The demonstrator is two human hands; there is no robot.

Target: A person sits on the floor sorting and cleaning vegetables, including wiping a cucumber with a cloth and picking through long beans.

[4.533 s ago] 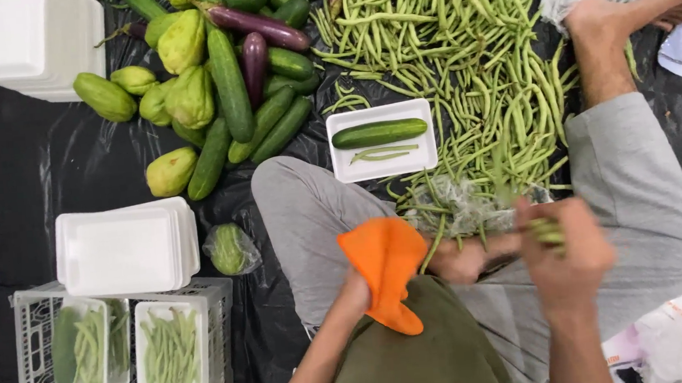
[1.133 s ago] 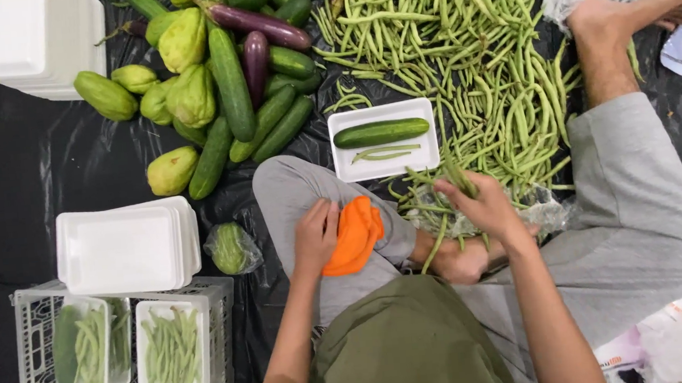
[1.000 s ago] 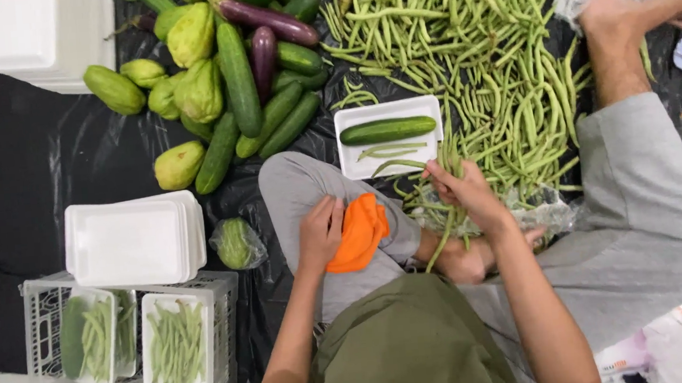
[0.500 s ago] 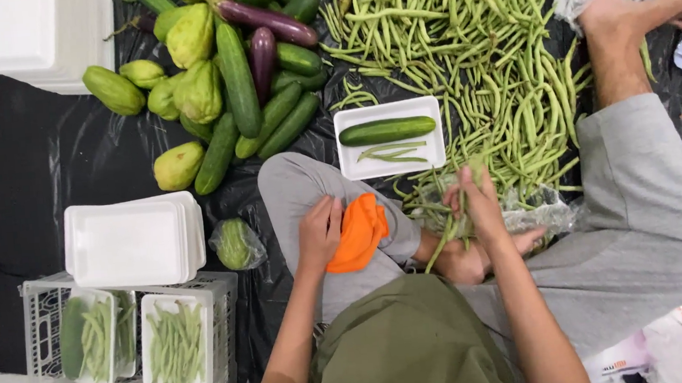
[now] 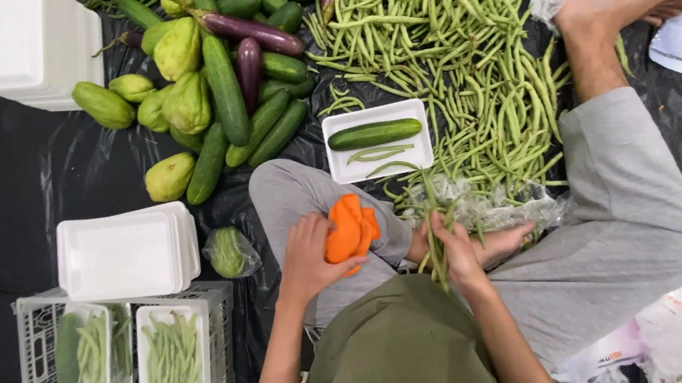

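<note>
Black plastic sheeting covers the floor where the person sits cross-legged. At twelve o'clock lies a broad heap of green beans; at eleven, a pile of cucumbers, pale chayotes and purple eggplants. A white foam tray just beyond the knee holds one cucumber and a few beans. At nine sits a stack of empty foam trays, with a wrapped green vegetable beside it; a grey crate at seven carries filled trays.

The left hand rests on the knee, its grip closed on an orange cloth. The right hand, at the lap's centre, is clasped around a bunch of beans held upright, above crumpled clear plastic.
</note>
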